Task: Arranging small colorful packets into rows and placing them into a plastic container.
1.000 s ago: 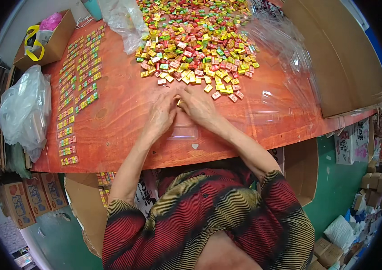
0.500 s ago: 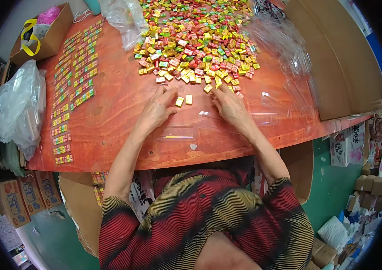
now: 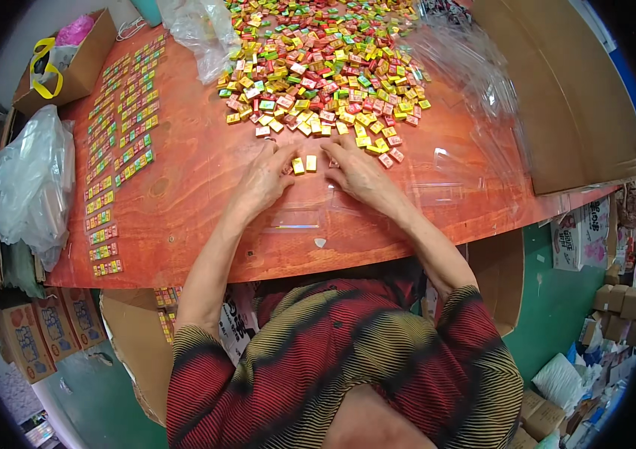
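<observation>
Hands flat on orange table (image 3: 183,194) | left hand (image 3: 264,179) and right hand (image 3: 359,173) open, fingertips flanking two yellow packets (image 3: 304,164) | multicoloured packet heap (image 3: 318,75) just beyond | sorted packet rows (image 3: 119,142) far left | brown box (image 3: 71,67) at corner

1. Reddish plywood tabletop (image 3: 183,202), grain visible, front edge curved by the lens.
2. Green floor (image 3: 557,314) below the table on both sides.
3. Open cardboard box (image 3: 82,63) at the far left corner of the table, pink and yellow items inside.
4. Large brown cardboard sheet (image 3: 557,90) lying along the table's right side.
5. Bulging clear plastic bag (image 3: 29,179) hanging off the left edge.
6. Printed cartons (image 3: 26,337) stacked on the floor at lower left; small brown boxes (image 3: 621,303) at lower right.
7. Light even, no hard shadows.
</observation>
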The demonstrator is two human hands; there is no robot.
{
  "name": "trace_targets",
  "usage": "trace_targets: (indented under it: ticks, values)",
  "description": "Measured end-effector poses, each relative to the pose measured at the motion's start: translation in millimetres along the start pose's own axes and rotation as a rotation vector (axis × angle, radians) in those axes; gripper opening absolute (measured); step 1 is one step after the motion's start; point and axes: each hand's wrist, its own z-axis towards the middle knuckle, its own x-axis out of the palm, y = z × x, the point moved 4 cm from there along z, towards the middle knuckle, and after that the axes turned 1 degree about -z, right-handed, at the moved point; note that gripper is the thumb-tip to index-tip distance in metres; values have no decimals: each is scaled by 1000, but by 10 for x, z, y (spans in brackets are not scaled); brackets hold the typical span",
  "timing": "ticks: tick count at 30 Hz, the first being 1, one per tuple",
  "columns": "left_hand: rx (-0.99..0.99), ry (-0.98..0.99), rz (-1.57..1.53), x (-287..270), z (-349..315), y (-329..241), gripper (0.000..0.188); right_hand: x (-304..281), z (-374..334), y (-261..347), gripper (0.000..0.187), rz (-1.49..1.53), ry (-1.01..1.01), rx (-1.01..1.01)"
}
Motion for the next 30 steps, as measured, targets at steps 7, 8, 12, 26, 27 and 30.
trace_targets:
  ticks: [7,8,12,26,27,30]
  values:
    - [37,11,-50,69,78,-34,55,200,95,4,38,61,102,-115]
    - [63,-14,-92,75,83,-59,53,179,85,6,39,95,57,-174]
    - [95,-23,-35,98,113,-154,53,70,87,-100,40,139,72,-91]
    - [29,-124,99,222,88,-176,29,-109,545,-191,19,-183,-207,96]
    - [25,-137,74,210,93,-183,28,-63,666,-205,16,-270,-237,94]
    - [-1,-128,84,211,92,-168,27,113,850,-246,12,-442,-267,61]
